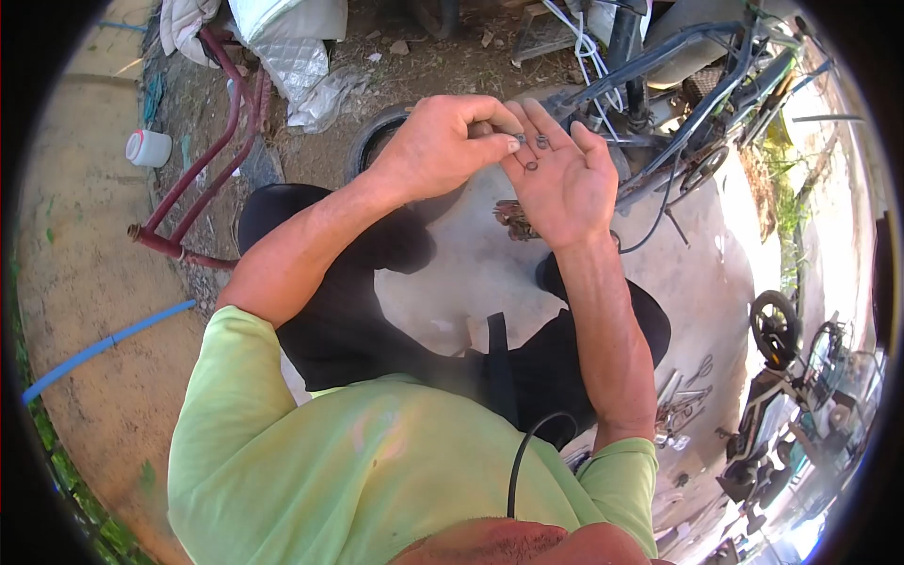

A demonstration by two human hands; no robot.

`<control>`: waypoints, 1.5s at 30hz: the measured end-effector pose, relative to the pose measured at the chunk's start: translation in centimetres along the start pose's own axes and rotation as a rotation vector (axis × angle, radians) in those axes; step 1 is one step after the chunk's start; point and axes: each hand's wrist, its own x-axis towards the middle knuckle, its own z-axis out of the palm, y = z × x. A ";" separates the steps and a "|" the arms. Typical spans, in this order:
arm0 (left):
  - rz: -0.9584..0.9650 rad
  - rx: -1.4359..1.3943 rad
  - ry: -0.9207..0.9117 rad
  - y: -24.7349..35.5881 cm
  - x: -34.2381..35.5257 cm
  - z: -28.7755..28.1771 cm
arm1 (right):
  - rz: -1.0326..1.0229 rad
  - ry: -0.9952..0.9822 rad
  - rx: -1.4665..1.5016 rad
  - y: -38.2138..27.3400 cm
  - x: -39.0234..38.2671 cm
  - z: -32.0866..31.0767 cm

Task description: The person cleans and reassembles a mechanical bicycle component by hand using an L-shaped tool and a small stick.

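Observation:
My left hand [433, 146] is closed in a pinch, thumb against forefinger, over the fingers of my right hand. A small dark metal ring [520, 138] shows at its fingertips; whether it is a nut or a washer is too small to tell. My right hand [565, 184] lies palm up and flat, with its fingers stretched out. Two more small metal rings rest loose on it: one ring [541, 141] on the fingers and another ring [531, 166] lower, near the palm.
At the upper right stands a dark bicycle-like frame [659, 66] with hanging cables. A maroon metal frame [202, 155] lies at the left, near a white tub [149, 148]. Rusty parts [513, 219] sit on the concrete below my hands. Tools [683, 405] lie at the lower right.

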 end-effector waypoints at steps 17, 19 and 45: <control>-0.232 -0.540 0.077 0.3 0.6 0.0 | 0.108 -0.101 -0.274 -0.2 0.3 -1.0; -0.259 -0.553 0.078 0.2 0.7 -0.1 | 0.095 -0.065 -0.275 0.0 0.2 -0.6; -0.418 -1.054 0.008 -1.6 1.0 -0.5 | 0.061 0.008 -0.188 0.9 -0.2 -0.7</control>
